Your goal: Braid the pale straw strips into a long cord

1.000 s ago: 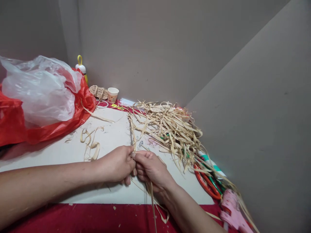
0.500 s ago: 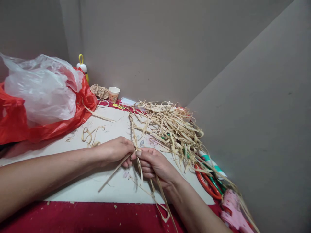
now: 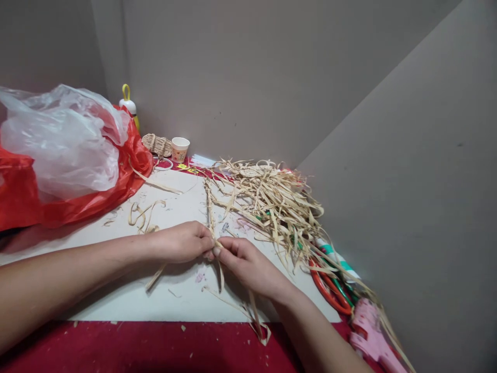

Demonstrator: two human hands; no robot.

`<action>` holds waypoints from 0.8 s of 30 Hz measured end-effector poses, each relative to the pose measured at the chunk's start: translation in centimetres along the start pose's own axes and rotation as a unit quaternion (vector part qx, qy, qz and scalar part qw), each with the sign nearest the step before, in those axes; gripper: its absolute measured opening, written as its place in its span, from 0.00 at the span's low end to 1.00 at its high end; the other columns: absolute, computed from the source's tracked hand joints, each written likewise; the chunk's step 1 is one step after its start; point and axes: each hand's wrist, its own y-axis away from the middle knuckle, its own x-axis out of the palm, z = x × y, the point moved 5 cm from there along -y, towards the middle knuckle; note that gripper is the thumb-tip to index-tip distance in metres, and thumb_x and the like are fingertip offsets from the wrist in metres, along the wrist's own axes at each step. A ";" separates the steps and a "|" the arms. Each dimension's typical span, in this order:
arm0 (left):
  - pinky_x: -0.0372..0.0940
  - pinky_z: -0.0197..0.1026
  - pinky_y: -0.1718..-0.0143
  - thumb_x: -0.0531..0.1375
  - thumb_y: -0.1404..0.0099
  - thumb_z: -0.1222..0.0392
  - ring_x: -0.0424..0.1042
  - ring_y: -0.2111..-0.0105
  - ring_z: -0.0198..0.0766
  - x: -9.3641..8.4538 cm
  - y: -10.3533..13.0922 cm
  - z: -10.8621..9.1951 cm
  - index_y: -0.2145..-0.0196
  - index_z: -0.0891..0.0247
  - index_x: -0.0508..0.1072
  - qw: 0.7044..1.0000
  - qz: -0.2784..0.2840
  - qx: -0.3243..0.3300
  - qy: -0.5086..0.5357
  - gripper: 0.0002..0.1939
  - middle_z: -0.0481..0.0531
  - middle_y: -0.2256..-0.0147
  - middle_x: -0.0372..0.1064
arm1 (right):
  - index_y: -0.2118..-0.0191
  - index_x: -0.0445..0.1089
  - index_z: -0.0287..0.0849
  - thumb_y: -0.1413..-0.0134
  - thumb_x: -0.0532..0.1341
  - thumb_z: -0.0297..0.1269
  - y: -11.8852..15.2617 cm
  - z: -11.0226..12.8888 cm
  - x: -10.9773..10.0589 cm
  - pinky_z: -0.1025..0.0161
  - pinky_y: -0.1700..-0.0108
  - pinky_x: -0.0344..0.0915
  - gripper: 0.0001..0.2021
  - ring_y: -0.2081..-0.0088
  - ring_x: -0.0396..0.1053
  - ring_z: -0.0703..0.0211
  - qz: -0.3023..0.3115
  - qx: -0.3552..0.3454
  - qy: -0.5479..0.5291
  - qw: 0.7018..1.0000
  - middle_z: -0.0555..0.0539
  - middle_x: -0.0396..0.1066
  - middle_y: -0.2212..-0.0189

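A narrow braid of dry straw (image 3: pixel 209 207) runs away from me over the white board (image 3: pixel 112 300). At its near end, my left hand (image 3: pixel 190 241) pinches the straw from the left, and my right hand (image 3: pixel 243 261) pinches it from the right between thumb and fingers. The fingertips of both hands almost meet there. Loose straw strands (image 3: pixel 254 313) hang below my right hand, and another strand end sticks out beneath my left wrist. The exact crossing of the strands is hidden by my fingers.
A heap of dry straw (image 3: pixel 275 202) lies at right, beside orange-handled scissors (image 3: pixel 330 290) and a pink glue gun (image 3: pixel 373 334). At left bulges a red bag (image 3: pixel 77 210) with clear plastic (image 3: pixel 73 145). Behind stand a paper cup (image 3: pixel 180 150), a woven straw piece (image 3: pixel 157 145) and a bottle (image 3: pixel 128 106).
The strand at my left hand has swung back under the wrist. My fingers have shifted slightly at the braid's near end, and the right hand's fingers have turned over more.
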 end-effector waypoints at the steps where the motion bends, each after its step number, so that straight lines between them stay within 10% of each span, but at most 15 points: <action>1: 0.51 0.34 0.75 0.49 0.42 0.56 0.56 0.79 0.30 0.1 0.0 0.0 0.76 0.65 0.69 1.000 0.005 -0.007 0.012 0.14 0.45 0.79 0.62 | 0.70 0.68 0.37 0.42 0.53 0.39 0.1 0.2 0.0 0.70 0.73 0.53 0.12 0.75 0.56 0.67 -0.005 -0.013 0.035 0.999 0.52 0.62 0.78; 8: 0.45 0.35 0.79 0.50 0.45 0.60 0.48 0.82 0.28 0.0 0.2 0.1 0.82 0.63 0.60 0.999 -0.022 -0.031 0.003 0.10 0.42 0.84 0.51 | 0.78 0.58 0.40 0.41 0.51 0.41 1.2 0.8 -1.1 0.68 0.73 0.50 0.16 0.75 0.54 0.66 -0.065 -0.002 0.225 0.972 0.53 0.58 0.80; 17: 0.43 0.35 0.80 0.50 0.46 0.62 0.46 0.82 0.27 0.5 0.3 -0.1 0.84 0.63 0.58 0.997 -0.038 -0.010 0.062 0.10 0.42 0.84 0.50 | 0.78 0.60 0.41 0.42 0.49 0.37 1.6 0.8 1.0 0.68 0.77 0.49 0.15 0.80 0.53 0.66 -0.089 0.047 0.156 0.983 0.53 0.57 0.84; 24: 0.40 0.35 0.81 0.53 0.43 0.57 0.44 0.84 0.26 0.8 0.4 -0.3 0.86 0.63 0.56 0.989 -0.053 -0.041 0.134 0.17 0.41 0.87 0.47 | 0.75 0.65 0.41 0.41 0.49 0.37 2.0 0.7 2.1 0.64 0.74 0.47 0.14 0.79 0.58 0.64 -0.138 0.025 0.345 0.928 0.46 0.68 0.80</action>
